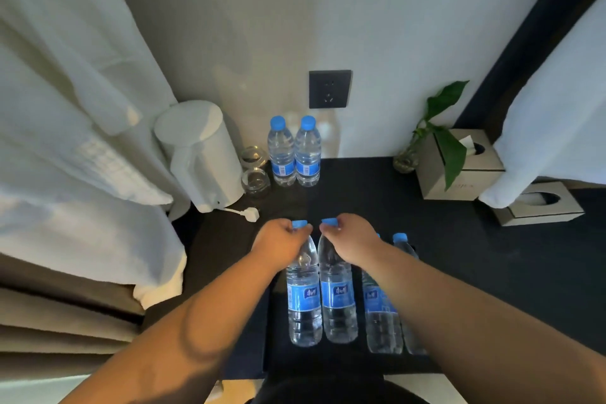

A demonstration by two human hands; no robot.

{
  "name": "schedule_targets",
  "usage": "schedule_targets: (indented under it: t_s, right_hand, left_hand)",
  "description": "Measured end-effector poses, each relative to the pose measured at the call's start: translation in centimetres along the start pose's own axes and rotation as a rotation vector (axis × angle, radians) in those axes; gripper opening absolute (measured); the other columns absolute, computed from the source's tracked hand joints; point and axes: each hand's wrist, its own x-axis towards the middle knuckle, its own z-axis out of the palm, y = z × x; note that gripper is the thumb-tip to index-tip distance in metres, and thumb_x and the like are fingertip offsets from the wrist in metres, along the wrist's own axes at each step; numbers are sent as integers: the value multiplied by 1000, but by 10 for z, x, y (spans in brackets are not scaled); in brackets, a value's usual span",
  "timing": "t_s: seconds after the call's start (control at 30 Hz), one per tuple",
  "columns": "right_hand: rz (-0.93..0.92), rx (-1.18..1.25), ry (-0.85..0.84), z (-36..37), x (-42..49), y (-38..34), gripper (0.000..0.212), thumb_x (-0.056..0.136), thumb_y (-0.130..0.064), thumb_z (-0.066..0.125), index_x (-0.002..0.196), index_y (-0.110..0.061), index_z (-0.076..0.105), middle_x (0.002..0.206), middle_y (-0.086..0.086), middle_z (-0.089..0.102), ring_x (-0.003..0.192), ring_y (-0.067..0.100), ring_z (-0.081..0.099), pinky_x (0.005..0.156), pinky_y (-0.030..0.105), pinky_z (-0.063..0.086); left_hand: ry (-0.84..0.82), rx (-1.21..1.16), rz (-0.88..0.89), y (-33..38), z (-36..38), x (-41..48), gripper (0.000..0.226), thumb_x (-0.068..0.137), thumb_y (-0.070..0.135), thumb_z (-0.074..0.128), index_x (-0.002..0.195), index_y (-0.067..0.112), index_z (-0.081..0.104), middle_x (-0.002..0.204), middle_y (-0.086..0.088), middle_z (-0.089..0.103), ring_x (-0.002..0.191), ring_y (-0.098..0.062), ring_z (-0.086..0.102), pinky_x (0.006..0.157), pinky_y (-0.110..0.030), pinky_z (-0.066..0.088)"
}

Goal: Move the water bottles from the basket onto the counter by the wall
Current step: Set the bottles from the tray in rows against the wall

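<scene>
My left hand [283, 236] curls round the neck of one water bottle [303, 300]. My right hand [352, 233] pinches the neighbouring bottle [337, 300] the same way. Two spare bottles [380, 315] stand at three o'clock, and a wall pair [282, 157] stands at twelve.

Clear glossy plastic bottles [304, 292], blue plastic caps [299, 224]; matt black bench [459, 249]; smooth white plastic kettle [203, 154]; white waffle-weave cloth robe [65, 108].

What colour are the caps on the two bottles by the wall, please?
Blue caps; head view shows them.
</scene>
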Motion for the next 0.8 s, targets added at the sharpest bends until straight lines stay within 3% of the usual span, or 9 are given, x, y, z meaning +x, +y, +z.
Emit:
schedule_targets:
  t_s: [0.1, 0.23, 0.33, 0.4, 0.5, 0.6, 0.8]
  right_hand:
    - [-68, 53, 60, -21, 1, -10, 31, 100, -45, 57, 80, -21, 58, 74, -2, 62, 65, 10, 59, 51, 27, 36]
    - [-146, 128, 113, -41, 3, -21, 22, 99, -43, 60, 91, -23, 62, 82, -3, 66, 72, 10, 62, 56, 25, 40]
    - [-212, 129, 170, -55, 6, -28, 21, 101, -41, 58, 95, -21, 62, 84, -4, 65, 74, 9, 61, 56, 25, 40]
    - [-252, 165, 191, -65, 8, -33, 20, 101, -40, 58, 92, -22, 59, 84, -4, 65, 75, 11, 62, 58, 26, 41]
    - [-299, 171, 241, -78, 14, -37, 18, 101, -39, 59, 90, -25, 56, 82, -8, 62, 74, 8, 59, 58, 23, 37]
    - [-329, 170, 298, -86, 23, -40, 16, 101, -37, 60, 89, -28, 54, 81, -9, 60, 72, 4, 56, 57, 21, 35]
    - [-307, 226, 369, -97, 51, -38, 19, 102, -35, 60, 116, -22, 62, 102, -4, 68, 89, 16, 64, 70, 30, 49]
  left_hand:
    - [60, 44, 85, 19, -13, -2, 45, 84, 59, 70, 65, 19, 59, 61, 2, 65, 52, -6, 60, 55, -25, 45]
    - [109, 136, 150, 46, -27, -7, 46, 80, 66, 64, 68, 22, 54, 60, 10, 54, 53, -8, 52, 52, -28, 39]
    - [150, 117, 263, 59, -37, -7, 35, 84, 61, 66, 80, 27, 67, 72, 12, 69, 68, -7, 66, 66, -34, 56]
    - [181, 102, 321, 67, -44, -4, 28, 88, 57, 66, 86, 29, 71, 79, 12, 74, 74, -5, 70, 73, -36, 60]
    - [251, 123, 380, 78, -53, 4, 29, 90, 57, 66, 86, 28, 71, 77, 12, 71, 73, -2, 67, 67, -30, 53]
    - [289, 125, 409, 85, -60, 13, 26, 91, 54, 67, 95, 29, 73, 84, 12, 72, 79, -5, 66, 70, -29, 52]
    - [369, 189, 487, 86, -66, 27, 17, 90, 49, 72, 91, 32, 70, 73, 19, 59, 68, 3, 55, 57, -17, 37]
